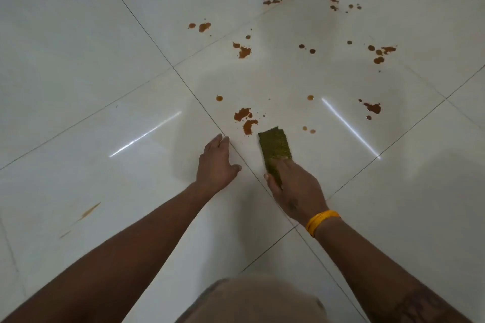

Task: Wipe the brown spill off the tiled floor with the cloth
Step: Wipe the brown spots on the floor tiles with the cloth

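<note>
- A green cloth (275,147), folded into a long strip, is laid flat on the white tiled floor (78,60), near the middle of the view.
- Its long axis is set away from the person, leaning slightly to the left; the far end is pointed at the nearest blot of the brown spill (246,119) and lies just beside it, not clearly touching.
- The near end of the cloth is pressed down by the right hand (294,186): the fingers are laid over the top and the thumb is hooked along the left edge, so the cloth is gripped.
- A yellow band (321,220) is worn on the right wrist.
- The left hand (216,162) is rested flat on the floor, fingers straight and together, nothing held, just left of the cloth and across a grout line from it.
- The spill is scattered as many separate brown drops and blots over the tiles beyond the hands.
- A faint orange streak (89,211) is seen on the floor at the left, well apart from the rest.
</note>
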